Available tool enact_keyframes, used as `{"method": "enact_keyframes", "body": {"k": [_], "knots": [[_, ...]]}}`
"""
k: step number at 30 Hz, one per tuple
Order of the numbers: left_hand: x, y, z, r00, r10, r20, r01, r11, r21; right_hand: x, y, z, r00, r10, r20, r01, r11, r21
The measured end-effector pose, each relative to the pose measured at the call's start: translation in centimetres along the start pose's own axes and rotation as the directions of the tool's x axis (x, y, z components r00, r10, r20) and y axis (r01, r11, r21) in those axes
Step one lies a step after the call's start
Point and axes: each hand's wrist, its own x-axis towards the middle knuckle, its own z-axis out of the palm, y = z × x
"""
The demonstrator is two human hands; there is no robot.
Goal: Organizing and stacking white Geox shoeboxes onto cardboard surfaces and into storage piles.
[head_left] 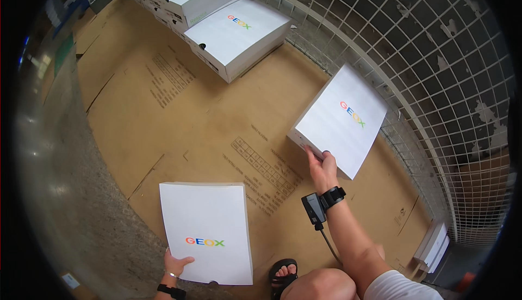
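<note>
My left hand (178,263) grips a white shoe box (204,210) by its near left corner. The thumb lies on the lid, while the other fingers are hidden beneath. Ahead and to the right, my right hand (323,168) is closed on the near end of a second white shoe box (337,96), close to the wire mesh. Its fingertips are partly hidden at the box's edge. Both lids are on and carry coloured lettering. Whether either box touches the cardboard below, I cannot tell.
Stacked white shoe boxes (239,31) stand at the far end, against the white wire mesh (402,44). Flattened brown cardboard (147,115) covers the floor, with bare concrete (81,191) at left. Another white box (432,245) lies at lower right. My sandalled foot (284,273) is at the bottom.
</note>
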Motion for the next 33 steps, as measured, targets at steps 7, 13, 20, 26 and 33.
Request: {"method": "enact_keyframes", "body": {"k": [7, 13, 20, 26, 33], "knots": [[-0.3, -0.3, -0.3, 0.998, 0.058, -0.003, -0.058, 0.997, -0.055, -0.5, 1.5, 0.7, 0.996, -0.07, 0.052, 0.073, 0.995, -0.067], [0.8, -2.5, -0.9, 0.999, 0.052, -0.017, -0.052, 0.998, -0.044, -5.0, -2.1, -2.1, 0.914, 0.384, 0.131, -0.204, 0.714, -0.67], [0.4, -3.7, -1.4, 0.997, 0.002, -0.082, 0.011, 0.988, 0.153, -11.8, -20.9, -6.9, 0.895, 0.435, 0.097, 0.151, -0.092, -0.984], [4.2, -2.3, 7.0, 0.988, 0.021, 0.151, -0.073, 0.935, 0.347, -18.6, -47.3, -20.2, 0.986, -0.157, -0.055, -0.068, -0.075, -0.995], [-1.7, 0.2, 14.8, 0.984, 0.046, 0.174, -0.137, 0.819, 0.557, -28.5, -66.4, -45.2, 0.594, -0.776, -0.212, -0.315, 0.017, -0.949]]}}
